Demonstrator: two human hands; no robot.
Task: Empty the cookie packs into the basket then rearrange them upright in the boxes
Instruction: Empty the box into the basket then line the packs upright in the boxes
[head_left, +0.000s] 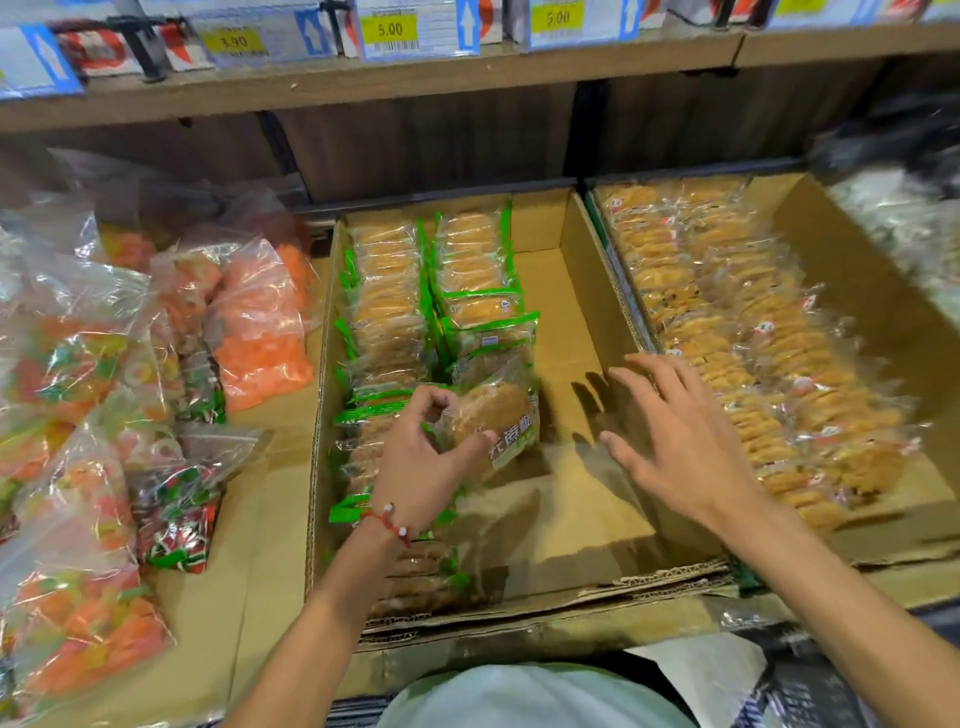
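We see our left hand (421, 457) low in the middle of the frame, a red string bracelet (390, 521) on its wrist. Its thumb and curled fingers pinch the lower left edge of a green-edged cookie pack (496, 415). That pack is tilted, its printed face turned up toward us, and it sits over the near end of the second row in the middle cardboard box (563, 312).

Two rows of green-edged packs (387, 306) stand on edge along the left half of that box. Its right half shows bare cardboard floor.

Our right hand (680, 441) is right of centre, fingers spread and straight, holding nothing. It hovers over the bare right side of the middle box, close to the wall it shares with the right cardboard box (852, 270). We cannot tell whether it touches that wall.

The right box holds rows of clear-wrapped cookies (727, 322), packed closely from the upper middle down toward the lower right.

On the left of the frame lie clear bags of orange candy (260, 322) and bags of mixed gummies (78, 364), resting on flattened cardboard.

Across the top runs a wooden shelf edge (415, 78) with yellow price tags (389, 28).

In the lower right corner we see a dark mesh (810, 691), too blurred to name for sure.
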